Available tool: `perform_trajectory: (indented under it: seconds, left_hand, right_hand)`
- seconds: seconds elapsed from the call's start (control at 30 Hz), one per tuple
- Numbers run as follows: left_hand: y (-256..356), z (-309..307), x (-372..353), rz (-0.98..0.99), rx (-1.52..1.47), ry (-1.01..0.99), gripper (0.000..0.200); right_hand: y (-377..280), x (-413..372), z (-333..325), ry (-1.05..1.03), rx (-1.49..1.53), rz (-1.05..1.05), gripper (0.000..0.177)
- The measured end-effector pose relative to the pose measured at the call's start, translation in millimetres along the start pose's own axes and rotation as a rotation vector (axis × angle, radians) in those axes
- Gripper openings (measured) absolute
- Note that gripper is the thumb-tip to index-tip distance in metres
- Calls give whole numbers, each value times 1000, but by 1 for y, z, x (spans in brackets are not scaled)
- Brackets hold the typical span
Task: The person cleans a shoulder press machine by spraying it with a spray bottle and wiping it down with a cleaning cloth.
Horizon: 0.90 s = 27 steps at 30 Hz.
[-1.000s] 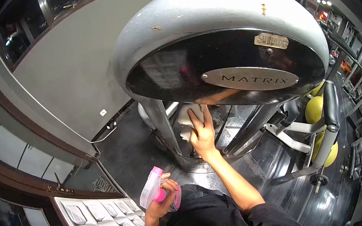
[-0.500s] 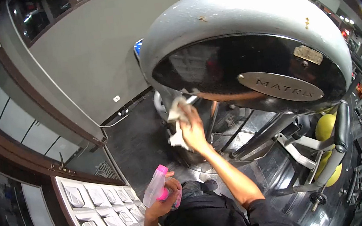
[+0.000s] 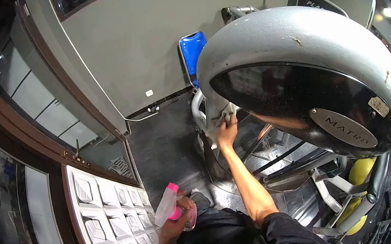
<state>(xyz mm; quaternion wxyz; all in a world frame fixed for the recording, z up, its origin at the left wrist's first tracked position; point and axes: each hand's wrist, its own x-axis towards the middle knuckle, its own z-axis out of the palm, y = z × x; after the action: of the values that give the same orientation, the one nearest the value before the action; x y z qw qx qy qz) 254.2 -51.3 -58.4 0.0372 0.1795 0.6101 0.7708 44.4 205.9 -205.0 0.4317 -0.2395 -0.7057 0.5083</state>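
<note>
My left hand (image 3: 183,216), low in front of my body, is wrapped round a spray bottle (image 3: 166,203) with a translucent upper part and pink parts. Out ahead, my right hand (image 3: 227,131) grips a pale cloth (image 3: 227,111), which bunches at the fingers with a loose end hanging beside them. That hand reaches to the left lower edge of a large gym machine (image 3: 263,42) with a silver rounded rim and a black panel marked MATRIX. The cloth appears to touch the machine's frame there, though the exact contact is partly hidden by my fingers.
White moulded wall panels (image 3: 115,222) and a brown door frame (image 3: 55,75) stand close on the left. A blue pad (image 3: 193,50) is behind the machine by the grey wall (image 3: 129,47). Metal bars and yellow balls (image 3: 359,171) lie to the right.
The view has shifted, so the machine appears further right and lower, and more of the blue pad shows. My right hand with the cloth now appears nearer the machine's left edge.
</note>
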Motion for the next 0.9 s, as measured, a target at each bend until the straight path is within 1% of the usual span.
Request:
perform_trajectory:
  seconds: [0.03,0.07,0.1,0.13,0.17,0.23,0.27,0.3,0.33,0.37,0.4,0.43,0.5,0.53,0.57,0.6,0.63,0.67,0.7,0.77,0.8,0.83,0.87,0.9]
  left_hand:
    - [-2,-2,2,-2,-4,1,54]
    - [-6,-4,5,50,40,-30,53]
    - [-9,-6,9,103,86,-63,52]
    - [-11,-6,13,105,82,-67,52]
    - [-13,-6,16,96,71,-89,52]
    - [-11,-4,23,83,55,-119,51]
    - [-7,1,27,54,-27,-121,51]
    - [-5,6,32,26,-109,-123,51]
    - [-5,7,36,29,-117,-132,51]
    - [-5,7,42,53,-112,-167,42]
    - [-5,7,47,77,-105,-201,34]
    - [-5,6,51,80,-106,-209,34]
    - [-7,2,63,186,-37,-314,31]
    - [-5,1,66,185,-41,-323,31]
    - [-3,2,68,134,-93,-272,26]
    - [-3,3,71,82,-145,-223,20]
    - [-7,1,76,84,-152,-234,20]
    - [-14,-6,83,185,-44,-296,34]
    - [-19,-11,88,287,66,-355,49]
    - [-13,-13,94,269,29,-363,48]
    - [-10,-16,98,289,70,-377,48]
    - [-7,-18,101,310,112,-389,48]
    - [-3,-20,102,317,115,-392,48]
    - [2,-22,101,251,62,-366,48]
  right_hand:
    - [-24,6,-7,-1,-4,-2,49]
    - [-75,18,-20,-18,126,58,41]
    - [-106,27,-25,-33,258,117,35]
    - [-96,37,-21,-16,246,-155,28]
    - [-113,37,-26,-11,242,-158,28]
    - [-143,36,-38,-73,170,-325,26]
    - [-133,36,-38,-66,162,-327,26]
    - [-112,36,-37,-110,19,-370,30]
    - [-97,36,-37,-152,-123,-413,34]
    - [-92,31,-33,-4,-77,-567,39]
    - [-64,24,-30,-30,-89,-408,41]
    - [-28,15,-23,-56,-99,-245,43]
    - [18,21,-23,-169,-111,-82,42]
    - [-13,29,-34,-253,-55,69,33]
    - [-29,36,-34,-244,-62,68,33]
    - [-41,42,-31,-150,2,-79,28]
    - [-53,45,-31,-55,69,-228,24]
    - [-70,47,-33,-83,-83,-129,18]
    - [-87,44,-34,-73,-79,-131,18]
    - [-128,31,-38,-32,175,-328,16]
    - [-139,26,-40,-103,127,-184,16]
    - [-116,22,-34,10,-64,-471,33]
    - [-105,13,-29,-5,-18,-413,43]
    - [-91,1,-25,-21,29,-355,54]
